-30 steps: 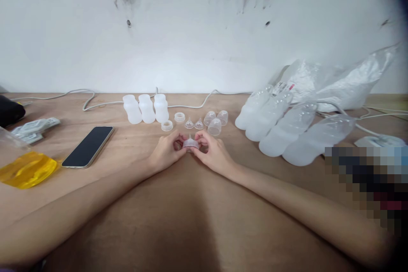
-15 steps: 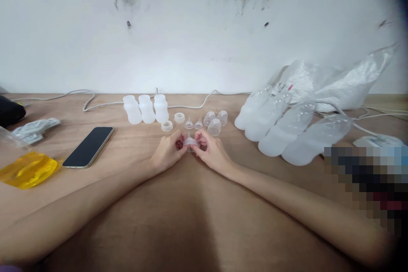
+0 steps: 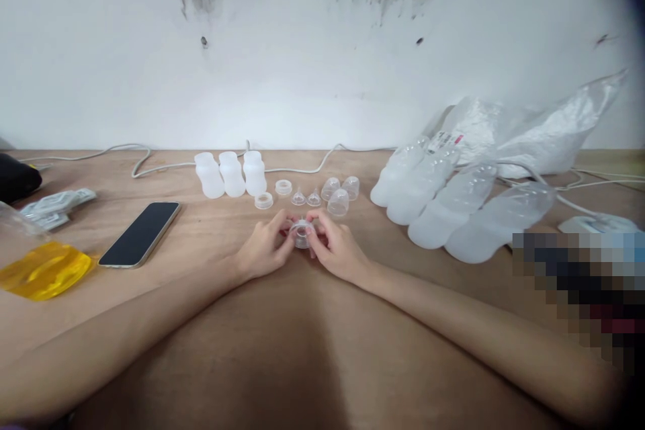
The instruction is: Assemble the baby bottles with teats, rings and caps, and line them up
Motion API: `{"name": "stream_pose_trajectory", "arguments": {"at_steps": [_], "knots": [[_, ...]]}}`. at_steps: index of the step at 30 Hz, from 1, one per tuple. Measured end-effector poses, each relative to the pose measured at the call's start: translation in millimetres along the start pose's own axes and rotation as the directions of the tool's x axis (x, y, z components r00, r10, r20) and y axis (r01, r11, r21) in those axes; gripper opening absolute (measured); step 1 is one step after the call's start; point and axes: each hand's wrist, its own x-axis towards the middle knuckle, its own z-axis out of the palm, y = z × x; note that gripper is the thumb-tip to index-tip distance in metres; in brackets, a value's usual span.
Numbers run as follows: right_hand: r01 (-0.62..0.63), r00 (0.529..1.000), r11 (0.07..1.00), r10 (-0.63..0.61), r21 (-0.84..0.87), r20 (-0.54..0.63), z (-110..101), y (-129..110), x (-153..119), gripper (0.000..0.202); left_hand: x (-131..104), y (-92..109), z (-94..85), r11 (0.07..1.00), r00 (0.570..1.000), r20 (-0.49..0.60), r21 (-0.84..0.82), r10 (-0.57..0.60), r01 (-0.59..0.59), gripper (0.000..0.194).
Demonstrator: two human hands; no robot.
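Centrally in the frame, both hands meet over the table [image 3: 312, 349]. Left hand [image 3: 265, 250] and right hand [image 3: 336, 248] share 1 small clear ring with a nipple [image 3: 302, 233], held just above the wood. Left grip: thumb and fingers pinching the ring's left edge. Right grip: thumb and fingers pinching its right edge, curled close. The ring's opening faces the camera; finer detail too small to tell.

Just above the hands, a row of small parts: 2 white rings [image 3: 263, 200], 2 loose clear nipples [image 3: 299, 197], 3 clear dome caps [image 3: 338, 201]. Left of those, 3 small white bottles [image 3: 232, 174] stand upright, side by side. Right of centre, 4 larger capped bottles [image 3: 453, 205] lie on their sides, touching, with a clear plastic bag [image 3: 534, 131] behind them. A white cable [image 3: 151, 164] runs along the back edge near the wall.

Left side: a dark phone [image 3: 140, 233] lies flat, screen up. Lower left, a yellow packet [image 3: 43, 269]. Above it, a grey wrapped pack [image 3: 53, 205]. Right edge has a pixelated block.
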Motion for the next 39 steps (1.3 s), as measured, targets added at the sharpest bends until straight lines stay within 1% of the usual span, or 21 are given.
{"name": "stream_pose_trajectory", "arguments": {"at_steps": [4, 9, 15, 20, 25, 30, 34, 36, 39], "knots": [[0.013, 1.000, 1.000, -0.014, 0.009, 0.014, -0.4, -0.5, 0.9, 0.015, 0.9, 1.0, -0.3, 1.000, 1.000, -0.005, -0.004, -0.006, 0.005, 0.008], [-0.007, 1.000, 0.999, 0.007, 0.034, 0.013, 0.7, -0.9, 3.5, 0.014, 4.0, 0.6, 0.1, 0.999, 0.999, -0.012, -0.001, -0.051, 0.051, 0.002], [-0.066, 0.998, 0.987, 0.067, 0.149, 0.000, 1.7, -3.5, 5.2, 0.013, 5.9, 1.2, 0.6, 0.992, 0.994, 0.005, -0.074, -0.106, 0.106, 0.009], [-0.089, 0.996, 0.978, 0.089, 0.190, 0.008, 5.4, -5.6, 6.5, 0.009, 6.1, 1.3, 0.9, 0.995, 0.995, -0.001, -0.015, -0.096, 0.096, 0.008], [-0.100, 0.995, 0.979, 0.101, 0.177, 0.006, 8.3, -6.5, 7.7, 0.009, 6.4, -0.9, 1.7, 0.990, 0.993, -0.014, 0.071, -0.120, 0.121, 0.008], [-0.138, 0.989, 0.970, 0.145, 0.199, -0.020, 7.7, -5.6, 7.2, 0.009, 5.0, -1.8, 2.5, 0.992, 0.993, -0.018, 0.051, -0.119, 0.119, 0.011], [-0.134, 0.990, 0.971, 0.139, 0.198, -0.016, 6.7, -5.1, 7.3, 0.011, 4.5, -2.8, 2.3, 0.993, 0.993, -0.029, 0.026, -0.111, 0.112, 0.013], [-0.127, 0.992, 0.962, 0.130, 0.243, 0.003, 6.3, -5.1, 7.6, 0.016, 4.5, -3.9, 2.5, 0.993, 0.992, -0.049, 0.003, -0.116, 0.117, 0.012], [-0.147, 0.989, 0.916, 0.145, 0.373, 0.035, 5.6, -3.8, 8.5, 0.023, 4.6, -7.3, 3.4, 0.991, 0.987, -0.091, -0.009, -0.134, 0.133, 0.011]]}}
